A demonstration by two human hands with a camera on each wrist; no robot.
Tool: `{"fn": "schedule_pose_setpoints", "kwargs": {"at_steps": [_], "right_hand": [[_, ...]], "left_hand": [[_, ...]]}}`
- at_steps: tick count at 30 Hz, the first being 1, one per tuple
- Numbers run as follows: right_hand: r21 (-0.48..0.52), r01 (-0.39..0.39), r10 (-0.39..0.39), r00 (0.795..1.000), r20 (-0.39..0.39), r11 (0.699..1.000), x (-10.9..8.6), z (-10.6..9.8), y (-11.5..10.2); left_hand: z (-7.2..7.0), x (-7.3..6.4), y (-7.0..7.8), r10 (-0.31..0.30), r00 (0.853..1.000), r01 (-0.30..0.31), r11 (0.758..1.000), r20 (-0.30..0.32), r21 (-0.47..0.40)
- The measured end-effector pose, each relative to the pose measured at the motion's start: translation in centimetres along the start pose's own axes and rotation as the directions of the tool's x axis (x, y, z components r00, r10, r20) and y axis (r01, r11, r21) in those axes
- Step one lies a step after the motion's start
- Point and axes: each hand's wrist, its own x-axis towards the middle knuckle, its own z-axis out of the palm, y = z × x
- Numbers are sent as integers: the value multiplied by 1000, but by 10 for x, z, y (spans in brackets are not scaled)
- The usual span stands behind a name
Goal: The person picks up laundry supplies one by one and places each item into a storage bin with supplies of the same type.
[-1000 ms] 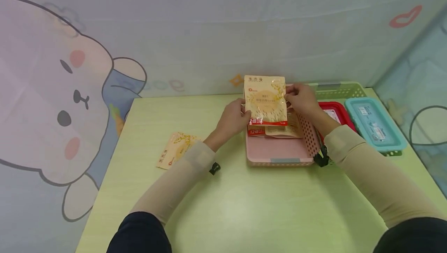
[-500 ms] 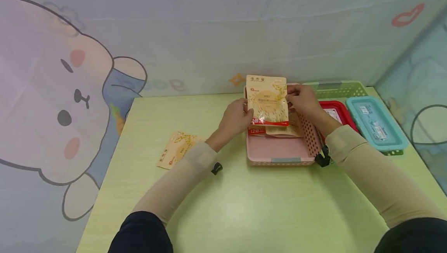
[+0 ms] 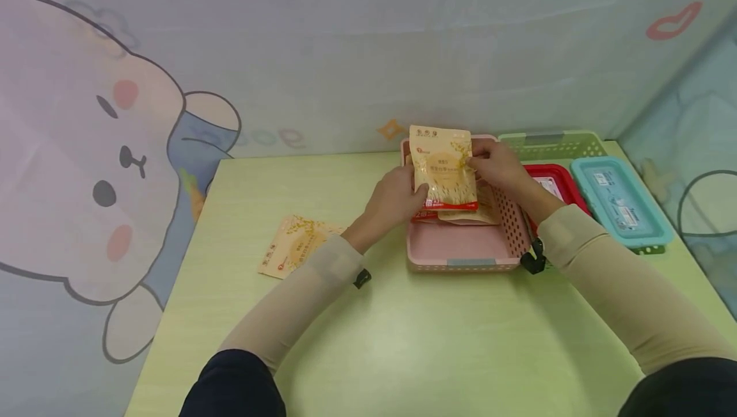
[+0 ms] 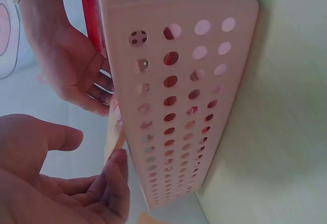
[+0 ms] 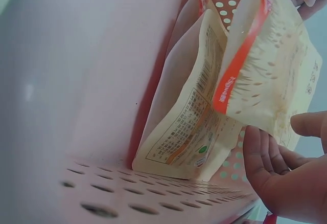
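A cream pouch with a red bottom band is upright at the back of the pink basket. My right hand pinches its right edge; in the right wrist view, the thumb lies on the pouch front with fingers behind. My left hand is at the lower left corner. In the left wrist view, its thumb stands apart from the fingers and a fingertip touches the pouch. Behind the held pouch, other pouches lean inside the basket, partly hidden.
Another cream pouch lies flat on the table, left of my left forearm. To the right, a green basket holds a red-lidded box and a turquoise-lidded box. A printed cloth hangs behind the table.
My left hand has shifted right, farther across the pouch's lower left corner. The pouch has moved slightly right and tilted a little. My right hand has stayed nearly in place.
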Motion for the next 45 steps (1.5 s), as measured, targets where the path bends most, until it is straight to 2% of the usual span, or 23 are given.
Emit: {"fn": "schedule_pose_setpoints", "kwargs": {"at_steps": [5, 10, 14, 17, 20, 27, 31, 36, 39, 45], "right_hand": [[-11, 9, -9, 1000, 25, 1000, 0, 2, 2], [-37, 7, -5, 999, 36, 999, 0, 5, 4], [-20, 0, 1, 999, 46, 1000, -1, 8, 3], [6, 5, -6, 998, 61, 1000, -2, 9, 1], [14, 29, -30, 997, 67, 999, -2, 8, 0], [18, 35, -37, 993, 114, 999, 3, 8, 6], [-16, 35, -32, 990, 135, 999, 4, 9, 9], [-29, 36, -32, 990, 134, 999, 4, 9, 10], [-23, 44, -40, 990, 134, 999, 3, 9, 10], [15, 10, -12, 988, 155, 1000, 2, 7, 10]], "left_hand": [[1, 0, 3, -41, 999, 39, 994, 15, 106], [5, 2, 2, -62, 998, 59, 986, 16, 158], [7, 4, 0, -97, 995, 92, 977, 18, 193], [10, 7, -2, -84, 996, 77, 965, 20, 249], [15, 9, -4, -37, 999, 32, 942, 8, 333], [21, 10, -4, 68, 997, -43, 858, -29, 512], [20, 11, -1, 75, 997, -61, 810, 0, 583], [21, 14, -1, 77, 995, -97, 767, 59, 634], [23, 15, -3, 91, 993, -116, 755, 72, 645], [25, 17, -7, 88, 993, -117, 769, 77, 629]]}}
